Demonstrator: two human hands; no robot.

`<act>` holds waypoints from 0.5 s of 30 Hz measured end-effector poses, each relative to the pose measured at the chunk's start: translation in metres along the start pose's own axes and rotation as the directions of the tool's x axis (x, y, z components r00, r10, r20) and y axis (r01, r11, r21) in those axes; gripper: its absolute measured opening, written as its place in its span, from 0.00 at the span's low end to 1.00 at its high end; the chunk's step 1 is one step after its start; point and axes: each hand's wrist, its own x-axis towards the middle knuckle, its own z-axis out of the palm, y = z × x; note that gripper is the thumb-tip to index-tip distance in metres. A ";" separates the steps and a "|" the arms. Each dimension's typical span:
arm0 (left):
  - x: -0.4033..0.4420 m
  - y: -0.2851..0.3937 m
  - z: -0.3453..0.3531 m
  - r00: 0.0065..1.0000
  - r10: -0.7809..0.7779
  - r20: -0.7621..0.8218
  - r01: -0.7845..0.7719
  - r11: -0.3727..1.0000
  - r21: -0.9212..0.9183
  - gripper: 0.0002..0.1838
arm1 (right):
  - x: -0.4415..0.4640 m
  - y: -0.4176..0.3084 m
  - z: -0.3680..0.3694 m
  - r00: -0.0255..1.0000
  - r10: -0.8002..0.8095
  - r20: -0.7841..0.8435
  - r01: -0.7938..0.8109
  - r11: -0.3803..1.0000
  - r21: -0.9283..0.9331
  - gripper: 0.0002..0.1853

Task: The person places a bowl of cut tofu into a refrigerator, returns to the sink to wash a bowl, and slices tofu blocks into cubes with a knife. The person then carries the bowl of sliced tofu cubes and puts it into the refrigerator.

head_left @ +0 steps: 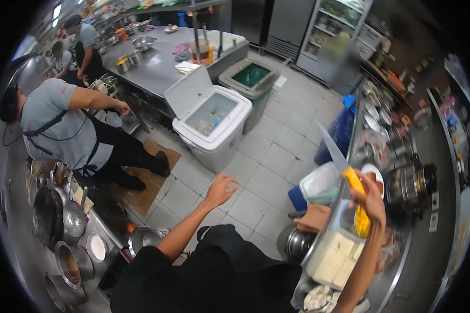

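Gripping the yellow handle of a knife [353,180], the right hand [369,198] has its fingers closed around it, above the floor-side edge of the right-hand worktop [389,284]. The blade slants forward and to the left, its tip past that edge and above the tiled floor [256,172]. The left hand [221,191] is released and holds nothing; its fingers are partly spread and loosely bent, in the air over the tiles, well apart from the knife. Below the right forearm, a tub [312,265] of pale, squared blocks [341,256] sits along the worktop's floor-side edge. Just beyond it, close to the right hand, is a container of yellow pieces [361,223], partly covered by the wrist. A white plate [371,169] with reddish-brown food lies past the fingers, farther from the wearer. Nearer the body, a bowl of whitish pieces [318,298] stands at the worktop's near end, partly hidden by the arm. A brown, flat-sided item [313,217] is beside the floor-side edge, near the tub's far left corner; what it is cannot be told.
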 end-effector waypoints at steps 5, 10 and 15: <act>-0.003 -0.070 -0.072 0.929 -0.234 -0.285 0.231 0.972 -0.047 0.13 | 0.255 -0.047 0.060 0.986 -0.036 0.165 0.027 0.998 0.055 0.25; -0.044 -0.113 -0.094 0.757 -0.431 -0.491 0.488 0.872 -0.013 0.13 | 0.500 -0.085 0.142 0.939 -0.075 0.337 0.058 0.996 0.061 0.18; -0.124 -0.149 -0.065 0.490 -0.636 -0.596 0.766 0.641 -0.054 0.14 | 0.686 -0.146 0.212 0.937 0.045 0.345 -0.028 0.998 -0.056 0.15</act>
